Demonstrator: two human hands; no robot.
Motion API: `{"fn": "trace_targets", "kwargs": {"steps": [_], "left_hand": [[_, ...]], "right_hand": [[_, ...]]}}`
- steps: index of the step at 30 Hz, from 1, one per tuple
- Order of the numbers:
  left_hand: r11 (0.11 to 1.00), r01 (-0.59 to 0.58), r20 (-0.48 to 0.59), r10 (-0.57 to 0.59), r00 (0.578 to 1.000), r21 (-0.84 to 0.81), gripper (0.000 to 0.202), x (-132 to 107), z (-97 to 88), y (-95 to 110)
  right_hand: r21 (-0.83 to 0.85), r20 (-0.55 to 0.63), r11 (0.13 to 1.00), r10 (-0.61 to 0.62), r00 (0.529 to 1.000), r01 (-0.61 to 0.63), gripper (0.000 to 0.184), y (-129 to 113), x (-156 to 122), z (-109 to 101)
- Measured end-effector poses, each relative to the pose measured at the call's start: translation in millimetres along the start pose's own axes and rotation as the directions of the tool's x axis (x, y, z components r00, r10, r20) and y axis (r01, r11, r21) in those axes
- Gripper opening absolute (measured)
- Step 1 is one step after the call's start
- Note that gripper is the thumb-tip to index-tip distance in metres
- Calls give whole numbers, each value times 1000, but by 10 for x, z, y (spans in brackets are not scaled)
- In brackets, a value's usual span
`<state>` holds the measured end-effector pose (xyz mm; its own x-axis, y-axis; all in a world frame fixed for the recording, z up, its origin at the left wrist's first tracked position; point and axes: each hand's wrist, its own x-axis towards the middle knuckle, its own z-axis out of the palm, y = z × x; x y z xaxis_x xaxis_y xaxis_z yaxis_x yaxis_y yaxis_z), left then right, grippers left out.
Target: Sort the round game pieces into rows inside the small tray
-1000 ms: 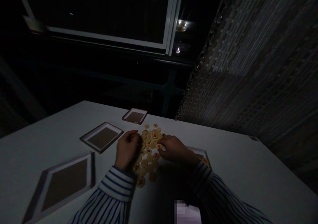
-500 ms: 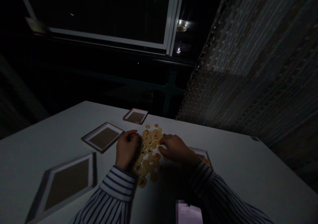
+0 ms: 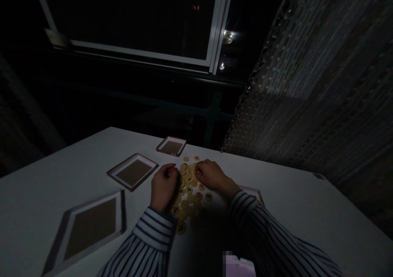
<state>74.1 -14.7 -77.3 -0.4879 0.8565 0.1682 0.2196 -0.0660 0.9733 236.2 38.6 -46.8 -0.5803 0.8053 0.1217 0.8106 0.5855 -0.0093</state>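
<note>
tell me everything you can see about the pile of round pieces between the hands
The round pieces are flat, tan discs that look wooden. Some carry red marks, others black; many look plain. They lie loosely on the white table, bunched, some seeming to overlap, in a band stretching away from the person. The left hand is curled along its left side; the right hand is bent over its far right part. Whether either grips a piece is unclear.

Round tan discs [image 3: 190,198], some marked black or red, loosely clustered, on white table [image 3: 294,195]
</note>
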Motion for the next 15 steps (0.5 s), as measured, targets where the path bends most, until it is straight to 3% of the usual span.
{"fn": "trace_targets", "kwargs": {"steps": [7,15], "left_hand": [[998,-47,40,45,998,43,31,13,-9,-17],[990,-96,65,89,994,108,34,-4,-12,-36]], "right_hand": [[-2,-9,999,35,999,-35,21,-15,-30,-26],[5,9,995,97,995,-98,21,67,-360,-85]]}}
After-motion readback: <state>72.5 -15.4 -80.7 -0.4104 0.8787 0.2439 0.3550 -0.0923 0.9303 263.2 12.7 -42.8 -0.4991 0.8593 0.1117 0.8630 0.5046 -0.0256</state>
